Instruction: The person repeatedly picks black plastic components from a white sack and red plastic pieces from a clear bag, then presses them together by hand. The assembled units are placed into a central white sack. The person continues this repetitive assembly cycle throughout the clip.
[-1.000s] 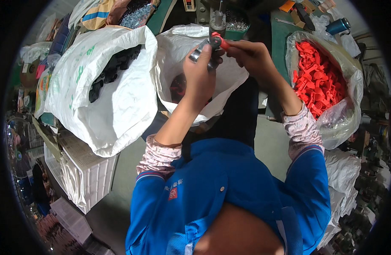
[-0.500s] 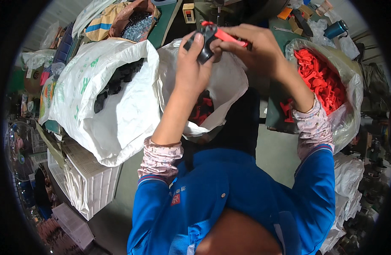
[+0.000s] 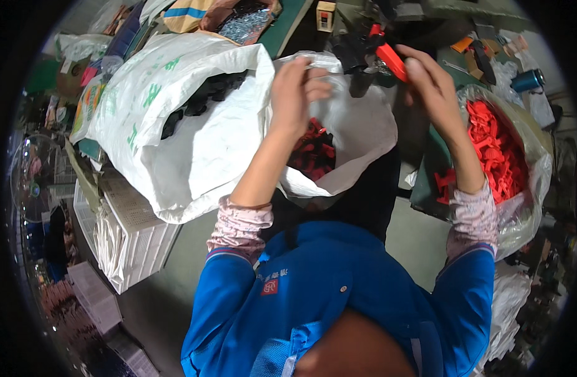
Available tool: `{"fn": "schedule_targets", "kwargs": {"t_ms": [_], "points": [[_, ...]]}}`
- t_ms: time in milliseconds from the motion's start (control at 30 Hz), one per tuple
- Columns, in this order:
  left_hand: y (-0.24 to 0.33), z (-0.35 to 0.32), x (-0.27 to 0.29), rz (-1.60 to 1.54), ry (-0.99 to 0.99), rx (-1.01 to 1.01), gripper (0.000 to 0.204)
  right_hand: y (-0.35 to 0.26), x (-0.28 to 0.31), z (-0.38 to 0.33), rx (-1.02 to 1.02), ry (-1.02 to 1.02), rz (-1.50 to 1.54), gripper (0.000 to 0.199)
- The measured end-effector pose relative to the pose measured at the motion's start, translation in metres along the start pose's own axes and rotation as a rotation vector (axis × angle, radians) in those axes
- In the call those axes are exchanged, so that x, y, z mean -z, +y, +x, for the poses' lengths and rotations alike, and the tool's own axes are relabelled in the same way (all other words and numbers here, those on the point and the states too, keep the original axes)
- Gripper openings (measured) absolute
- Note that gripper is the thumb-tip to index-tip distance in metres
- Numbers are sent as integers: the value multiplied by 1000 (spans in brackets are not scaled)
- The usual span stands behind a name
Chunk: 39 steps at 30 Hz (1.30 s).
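Note:
A black plastic piece with a red lever [image 3: 389, 58] is above the far rim of the middle white sack [image 3: 364, 135]. Its black part is blurred against the dark background. My right hand [image 3: 434, 85] is just right of the red lever, fingers apart with the index stretched out; whether a fingertip still touches the lever is unclear. Over the sack's left rim is my left hand [image 3: 293, 97], empty, its fingers loosely spread. Inside that sack lie several red and black pieces [image 3: 315, 154].
At left, a larger white sack [image 3: 197, 166] holds black parts [image 3: 200, 103]. A clear bag of red parts [image 3: 492, 151] stands on the green bench at right. Behind are a bag of metal pieces [image 3: 244, 28] and a small box [image 3: 325, 16]. A white crate [image 3: 138, 232] stands lower left.
My left hand has let go of the black part and moved away from it. The black and red piece and my right hand have shifted right. The view has shifted too.

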<state>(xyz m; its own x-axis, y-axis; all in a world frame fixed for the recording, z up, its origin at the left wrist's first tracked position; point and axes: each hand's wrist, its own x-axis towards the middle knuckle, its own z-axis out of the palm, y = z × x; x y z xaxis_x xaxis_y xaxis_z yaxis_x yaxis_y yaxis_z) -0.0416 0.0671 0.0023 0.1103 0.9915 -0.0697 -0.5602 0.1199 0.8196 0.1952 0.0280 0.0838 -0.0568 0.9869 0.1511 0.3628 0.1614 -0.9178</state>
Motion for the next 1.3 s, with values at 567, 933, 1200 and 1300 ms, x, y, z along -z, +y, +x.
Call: {"fn": "schedule_targets", "kwargs": {"t_ms": [567, 933, 1200, 1300], "points": [[195, 115, 153, 797, 269, -634, 42, 49, -68, -133, -208, -44, 140, 31], [152, 169, 301, 1857, 482, -40, 42, 28, -174, -117, 68, -623, 136, 34], [142, 211, 336, 1963, 518, 30, 42, 27, -269, -89, -61, -799, 12, 74], [133, 213, 343, 1972, 501, -15, 43, 44, -288, -94, -32, -705, -40, 76]]}}
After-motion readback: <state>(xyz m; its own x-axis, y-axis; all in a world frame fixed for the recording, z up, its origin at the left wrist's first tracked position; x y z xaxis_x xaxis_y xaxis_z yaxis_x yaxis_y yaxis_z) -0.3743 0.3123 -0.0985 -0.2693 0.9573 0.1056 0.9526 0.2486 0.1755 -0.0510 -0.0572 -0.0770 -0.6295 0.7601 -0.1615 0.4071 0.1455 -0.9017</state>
